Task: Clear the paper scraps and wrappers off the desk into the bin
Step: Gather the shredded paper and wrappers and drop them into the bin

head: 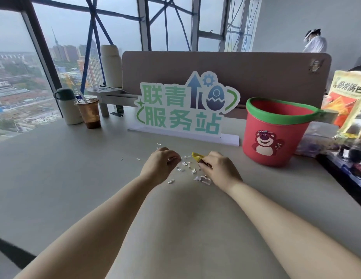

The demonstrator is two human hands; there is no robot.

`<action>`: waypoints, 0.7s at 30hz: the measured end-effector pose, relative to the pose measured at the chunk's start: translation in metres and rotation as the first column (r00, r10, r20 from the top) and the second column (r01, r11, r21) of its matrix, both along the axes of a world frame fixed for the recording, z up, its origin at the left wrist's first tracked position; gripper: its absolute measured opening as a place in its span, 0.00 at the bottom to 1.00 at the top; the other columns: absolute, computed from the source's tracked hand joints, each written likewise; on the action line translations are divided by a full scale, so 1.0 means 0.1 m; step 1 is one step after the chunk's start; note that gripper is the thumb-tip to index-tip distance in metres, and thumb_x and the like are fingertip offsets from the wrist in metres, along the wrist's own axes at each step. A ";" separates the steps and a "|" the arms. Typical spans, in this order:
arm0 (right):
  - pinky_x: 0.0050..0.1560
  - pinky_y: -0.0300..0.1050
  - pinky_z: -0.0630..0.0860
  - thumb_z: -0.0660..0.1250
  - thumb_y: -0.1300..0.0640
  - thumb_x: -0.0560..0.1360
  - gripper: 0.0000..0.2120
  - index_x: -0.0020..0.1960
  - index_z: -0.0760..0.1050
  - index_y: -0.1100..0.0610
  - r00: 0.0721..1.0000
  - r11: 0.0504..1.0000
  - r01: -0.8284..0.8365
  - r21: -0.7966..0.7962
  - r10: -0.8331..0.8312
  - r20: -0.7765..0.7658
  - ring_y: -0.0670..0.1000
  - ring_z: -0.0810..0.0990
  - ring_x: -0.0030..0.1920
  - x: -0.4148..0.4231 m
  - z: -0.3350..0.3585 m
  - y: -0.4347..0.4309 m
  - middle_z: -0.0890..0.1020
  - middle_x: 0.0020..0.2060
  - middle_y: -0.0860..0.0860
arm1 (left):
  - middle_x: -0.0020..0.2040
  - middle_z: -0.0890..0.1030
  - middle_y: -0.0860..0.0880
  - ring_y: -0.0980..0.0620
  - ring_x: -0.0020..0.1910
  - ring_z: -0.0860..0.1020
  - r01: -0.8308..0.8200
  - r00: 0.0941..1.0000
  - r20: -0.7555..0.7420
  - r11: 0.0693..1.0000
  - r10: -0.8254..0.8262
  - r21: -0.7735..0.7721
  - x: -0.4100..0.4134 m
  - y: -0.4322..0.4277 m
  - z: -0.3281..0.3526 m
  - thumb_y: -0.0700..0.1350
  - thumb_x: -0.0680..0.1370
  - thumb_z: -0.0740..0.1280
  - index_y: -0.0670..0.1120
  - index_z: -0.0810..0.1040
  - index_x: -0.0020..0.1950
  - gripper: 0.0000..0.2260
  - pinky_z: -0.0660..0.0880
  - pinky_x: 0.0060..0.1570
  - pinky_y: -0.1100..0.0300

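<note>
Paper scraps (187, 167) are scattered on the desk (74, 178). A yellow wrapper (196, 155) is pinched by the right hand (217, 170). Left hand (159, 166) fingers are curled together over scraps; bin (276, 133) is nearby.

Snack bag (351, 101) cut off, maybe.

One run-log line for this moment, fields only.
left hand: pinching scraps | right hand: shut on yellow wrapper | paper scraps: scattered on desk | bin: upright, right of hands
</note>
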State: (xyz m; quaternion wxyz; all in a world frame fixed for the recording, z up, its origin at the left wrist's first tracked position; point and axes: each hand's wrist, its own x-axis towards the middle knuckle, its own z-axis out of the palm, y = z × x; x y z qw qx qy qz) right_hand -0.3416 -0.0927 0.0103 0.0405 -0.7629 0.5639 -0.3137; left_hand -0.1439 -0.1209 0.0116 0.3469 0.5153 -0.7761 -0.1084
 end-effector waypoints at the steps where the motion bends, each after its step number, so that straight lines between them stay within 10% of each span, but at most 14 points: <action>1: 0.37 0.49 0.70 0.66 0.57 0.74 0.10 0.40 0.78 0.64 1.000 1.000 0.004 -0.002 -0.003 0.014 0.59 0.75 0.36 -0.04 0.05 0.02 0.72 0.35 0.56 | 0.46 0.79 0.46 0.47 0.42 0.78 0.008 1.000 0.006 1.000 -0.008 -0.009 -0.03 0.01 0.04 0.46 0.75 0.68 0.47 0.83 0.48 0.06 0.76 0.47 0.55; 10: 0.32 0.45 0.56 0.67 0.59 0.72 0.24 0.24 0.58 0.52 0.995 0.998 0.056 -0.031 -0.053 0.089 0.54 0.66 0.34 -0.36 0.60 0.22 0.64 0.25 0.47 | 0.48 0.80 0.44 0.45 0.46 0.79 0.061 0.997 0.048 0.996 -0.059 -0.060 -0.27 0.13 0.55 0.45 0.75 0.68 0.45 0.83 0.49 0.06 0.74 0.49 0.58; 21: 0.28 0.34 0.61 0.68 0.61 0.72 0.25 0.23 0.59 0.50 0.992 0.989 0.082 -0.126 -0.070 0.101 0.44 0.62 0.27 -0.69 1.16 0.54 0.64 0.24 0.45 | 0.49 0.79 0.46 0.47 0.47 0.78 0.128 0.991 0.055 0.986 -0.123 -0.104 -0.68 0.27 1.04 0.46 0.76 0.67 0.47 0.83 0.50 0.08 0.70 0.46 0.62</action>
